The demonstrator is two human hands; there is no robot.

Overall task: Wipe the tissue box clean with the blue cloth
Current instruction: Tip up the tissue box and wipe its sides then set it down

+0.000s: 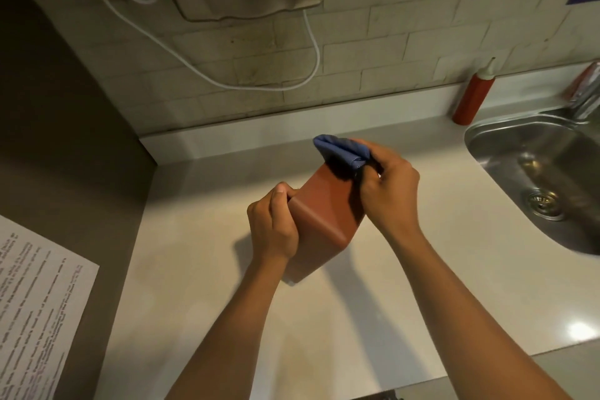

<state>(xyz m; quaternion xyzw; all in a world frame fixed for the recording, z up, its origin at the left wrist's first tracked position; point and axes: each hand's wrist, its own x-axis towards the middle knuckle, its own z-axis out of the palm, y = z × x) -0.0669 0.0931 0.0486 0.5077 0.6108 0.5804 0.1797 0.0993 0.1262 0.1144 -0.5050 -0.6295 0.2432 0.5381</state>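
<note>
A reddish-brown tissue box (321, 214) is tilted up on the pale counter (357, 302), one lower corner resting on the surface. My left hand (274, 227) grips the box's left side and holds it steady. My right hand (389, 191) is closed around a bunched blue cloth (341, 149) and presses it against the box's far upper end. The top face of the box is hidden behind the cloth and my fingers.
A steel sink (545, 178) with a tap (584, 97) is set into the counter at right. A red squeeze bottle (474, 97) stands by the tiled wall. A white cable (259, 75) hangs on the wall. A printed sheet (35, 302) lies at left.
</note>
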